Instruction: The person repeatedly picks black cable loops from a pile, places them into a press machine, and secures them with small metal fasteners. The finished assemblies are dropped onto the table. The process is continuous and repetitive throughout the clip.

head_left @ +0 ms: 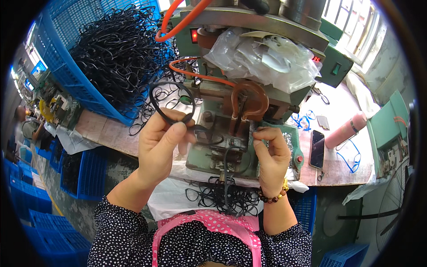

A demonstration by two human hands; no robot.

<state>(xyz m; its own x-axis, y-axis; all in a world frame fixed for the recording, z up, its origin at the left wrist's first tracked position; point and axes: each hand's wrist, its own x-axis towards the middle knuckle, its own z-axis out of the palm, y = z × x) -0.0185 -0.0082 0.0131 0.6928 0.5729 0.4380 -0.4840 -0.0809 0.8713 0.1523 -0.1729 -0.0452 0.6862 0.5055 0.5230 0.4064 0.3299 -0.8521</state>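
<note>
Raised at the left of the machine, my left hand (160,147) pinches a black eyeglass frame (153,99) between thumb and fingers. One rim of it stands up above the fingers, and the other reaches toward the machine. My right hand (272,155) is closed in a pinch beside the metal fixture (229,144); whatever lies between its fingertips is too small to make out. Just above the fixture hangs a copper-coloured coil (265,104). A green tray of small shiny pieces (288,139) sits right of that hand. More black frames (218,198) lie heaped on the white cloth at my lap.
A blue crate (84,91) full of black frames stands back left. Orange tubing (195,76) and a plastic bag (267,58) hang on the green machine. On the right are a phone (316,149), a pink bottle (346,130), blue frames (353,160) and a fan (391,218).
</note>
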